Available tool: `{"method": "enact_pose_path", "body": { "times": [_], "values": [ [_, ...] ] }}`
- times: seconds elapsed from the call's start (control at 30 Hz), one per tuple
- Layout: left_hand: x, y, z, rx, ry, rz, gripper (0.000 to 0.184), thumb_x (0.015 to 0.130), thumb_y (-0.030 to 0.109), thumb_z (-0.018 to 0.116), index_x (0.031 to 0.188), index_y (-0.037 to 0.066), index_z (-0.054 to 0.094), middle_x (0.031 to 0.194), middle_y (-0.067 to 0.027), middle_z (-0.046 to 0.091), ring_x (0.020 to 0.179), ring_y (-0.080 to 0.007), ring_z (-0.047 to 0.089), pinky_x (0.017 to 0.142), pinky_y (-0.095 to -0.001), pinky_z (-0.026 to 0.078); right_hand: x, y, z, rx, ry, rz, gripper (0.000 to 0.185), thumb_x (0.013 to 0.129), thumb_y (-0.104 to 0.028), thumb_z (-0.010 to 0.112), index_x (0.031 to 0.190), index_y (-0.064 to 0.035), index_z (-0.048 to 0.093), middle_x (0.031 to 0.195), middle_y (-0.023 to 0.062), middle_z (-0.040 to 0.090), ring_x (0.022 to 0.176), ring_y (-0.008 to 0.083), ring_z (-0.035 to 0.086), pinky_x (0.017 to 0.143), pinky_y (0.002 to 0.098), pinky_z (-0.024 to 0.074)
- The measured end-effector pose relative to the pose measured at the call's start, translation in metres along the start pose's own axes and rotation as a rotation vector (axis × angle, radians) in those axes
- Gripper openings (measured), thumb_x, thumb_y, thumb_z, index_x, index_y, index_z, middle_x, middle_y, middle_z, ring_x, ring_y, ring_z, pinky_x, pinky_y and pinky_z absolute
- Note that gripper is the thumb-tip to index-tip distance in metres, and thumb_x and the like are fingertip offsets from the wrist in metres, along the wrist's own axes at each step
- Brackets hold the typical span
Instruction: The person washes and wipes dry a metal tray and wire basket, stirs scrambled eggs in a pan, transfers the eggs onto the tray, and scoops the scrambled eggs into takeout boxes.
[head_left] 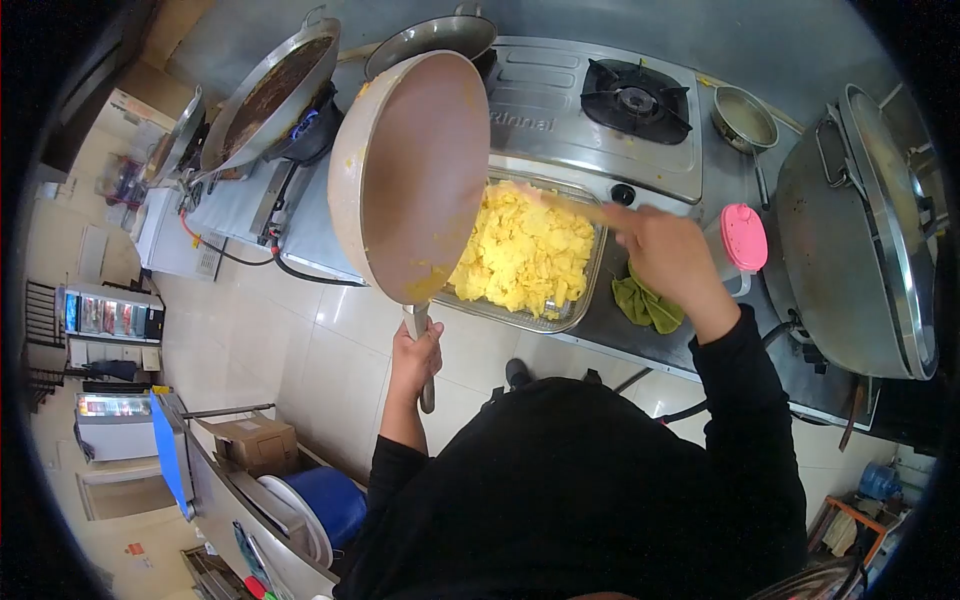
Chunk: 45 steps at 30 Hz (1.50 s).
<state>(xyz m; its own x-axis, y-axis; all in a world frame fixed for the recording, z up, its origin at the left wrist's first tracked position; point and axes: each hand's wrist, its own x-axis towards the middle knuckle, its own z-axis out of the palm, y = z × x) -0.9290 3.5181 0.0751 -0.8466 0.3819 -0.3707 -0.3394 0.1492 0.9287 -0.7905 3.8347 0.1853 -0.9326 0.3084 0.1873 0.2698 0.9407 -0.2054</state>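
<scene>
My left hand (416,356) is closed around the handle of a pale wok-shaped frying pan (425,170), tipped on its side with bits of yellow egg on its lower inner wall. Beneath and beside the pan's rim, a metal tray (572,322) holds a heap of scrambled egg (525,255). My right hand (665,250) grips a wooden spatula (575,207), its far end over the egg at the tray's back edge. A green cloth (645,303) lies on the counter just below my right hand.
Behind the tray stands a steel gas stove (540,90) with a black burner (637,100). To the right are a pink-lidded jug (742,238), a small saucepan (746,118) and a large lidded pot (830,240). At left, a big wok (270,90) sits over a blue flame.
</scene>
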Motion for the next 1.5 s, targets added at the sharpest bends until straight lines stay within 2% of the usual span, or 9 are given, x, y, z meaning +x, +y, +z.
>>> {"method": "enact_pose_path", "body": {
  "times": [0.13, 0.27, 0.37, 0.57, 0.77, 0.97, 1.07, 1.17, 1.5],
  "values": [
    [-0.002, 0.002, -0.005, -0.035, 0.015, 0.003, 0.021, 0.084, 0.015, 0.063, 0.082, 0.011, 0.043, 0.051, 0.0036, 0.036, 0.035, -0.0068, 0.031, 0.033, -0.0224, 0.026, -0.023, 0.011, 0.015, 0.064, -0.047, 0.03, 0.037, 0.085, -0.022, 0.055, 0.12, -0.0145, 0.057, 0.079, 0.0138, 0.06, 0.07, 0.0324, 0.062, 0.061, 0.042, 0.0495],
    [-0.005, 0.004, -0.008, -0.106, 0.008, 0.012, 0.022, 0.084, 0.018, 0.063, 0.083, 0.01, 0.043, 0.05, 0.0029, 0.034, 0.034, -0.0074, 0.03, 0.032, -0.0229, 0.026, -0.04, 0.0, 0.051, 0.143, -0.026, 0.363, 0.038, 0.086, -0.02, 0.054, 0.124, -0.0178, 0.054, 0.082, 0.014, 0.063, 0.065, 0.0354, 0.06, 0.061, 0.0432, 0.0489],
    [-0.009, 0.008, -0.009, -0.135, 0.045, 0.0, 0.024, 0.084, 0.021, 0.064, 0.083, 0.01, 0.043, 0.049, 0.0028, 0.034, 0.034, -0.0074, 0.029, 0.032, -0.0229, 0.026, -0.065, -0.019, 0.103, 0.046, -0.102, 0.336, 0.041, 0.087, -0.02, 0.052, 0.128, -0.0145, 0.051, 0.076, 0.0151, 0.061, 0.059, 0.0341, 0.059, 0.055, 0.0428, 0.0491],
    [-0.01, 0.017, -0.019, -0.154, 0.061, 0.032, 0.025, 0.084, 0.023, 0.065, 0.082, 0.009, 0.043, 0.049, 0.0026, 0.033, 0.034, -0.0077, 0.03, 0.031, -0.0222, 0.026, -0.103, -0.038, 0.089, -0.078, -0.099, 0.162, 0.047, 0.083, -0.015, 0.053, 0.129, -0.0126, 0.049, 0.068, 0.0113, 0.055, 0.052, 0.0288, 0.058, 0.046, 0.0387, 0.0477],
    [-0.017, 0.021, -0.02, -0.179, 0.079, 0.028, 0.025, 0.085, 0.022, 0.063, 0.079, 0.01, 0.043, 0.049, 0.0027, 0.033, 0.033, -0.0076, 0.03, 0.03, -0.0222, 0.025, -0.104, -0.016, 0.052, 0.034, -0.008, 0.147, 0.05, 0.077, -0.008, 0.053, 0.126, -0.0145, 0.052, 0.073, 0.0109, 0.056, 0.054, 0.0281, 0.059, 0.047, 0.04, 0.0486],
    [-0.024, 0.016, -0.016, -0.252, 0.062, 0.036, 0.029, 0.086, 0.026, 0.061, 0.074, 0.011, 0.04, 0.049, 0.0029, 0.031, 0.033, -0.0072, 0.029, 0.03, -0.0221, 0.025, -0.135, -0.005, 0.059, 0.044, -0.19, 0.108, 0.046, 0.079, -0.011, 0.055, 0.124, -0.0169, 0.054, 0.071, 0.0106, 0.056, 0.054, 0.0288, 0.058, 0.048, 0.0402, 0.0481],
    [-0.031, 0.015, -0.011, -0.314, 0.056, 0.044, 0.029, 0.088, 0.026, 0.059, 0.073, 0.012, 0.04, 0.048, 0.0033, 0.031, 0.033, -0.0068, 0.028, 0.03, -0.0217, 0.024, -0.127, -0.003, 0.039, 0.164, -0.116, 0.097, 0.045, 0.081, -0.013, 0.055, 0.126, -0.0165, 0.052, 0.07, 0.0112, 0.055, 0.055, 0.0292, 0.059, 0.05, 0.0407, 0.0483],
    [-0.039, 0.012, -0.008, -0.371, 0.049, 0.055, 0.028, 0.089, 0.026, 0.058, 0.072, 0.013, 0.039, 0.048, 0.0039, 0.029, 0.033, -0.0061, 0.027, 0.03, -0.0211, 0.024, -0.114, 0.0, 0.064, 0.232, -0.027, 0.098, 0.045, 0.083, -0.015, 0.054, 0.127, -0.0168, 0.051, 0.072, 0.0117, 0.057, 0.058, 0.0305, 0.059, 0.052, 0.0417, 0.0483],
    [-0.059, 0.003, -0.011, -0.578, -0.021, 0.069, 0.023, 0.091, 0.023, 0.054, 0.076, 0.013, 0.04, 0.047, 0.0035, 0.03, 0.031, -0.0058, 0.027, 0.028, -0.021, 0.025, -0.064, -0.034, 0.093, 0.222, -0.168, -0.044, 0.044, 0.082, -0.014, 0.054, 0.125, -0.0169, 0.052, 0.073, 0.0126, 0.059, 0.062, 0.0317, 0.061, 0.054, 0.043, 0.0489]
  ]
}}
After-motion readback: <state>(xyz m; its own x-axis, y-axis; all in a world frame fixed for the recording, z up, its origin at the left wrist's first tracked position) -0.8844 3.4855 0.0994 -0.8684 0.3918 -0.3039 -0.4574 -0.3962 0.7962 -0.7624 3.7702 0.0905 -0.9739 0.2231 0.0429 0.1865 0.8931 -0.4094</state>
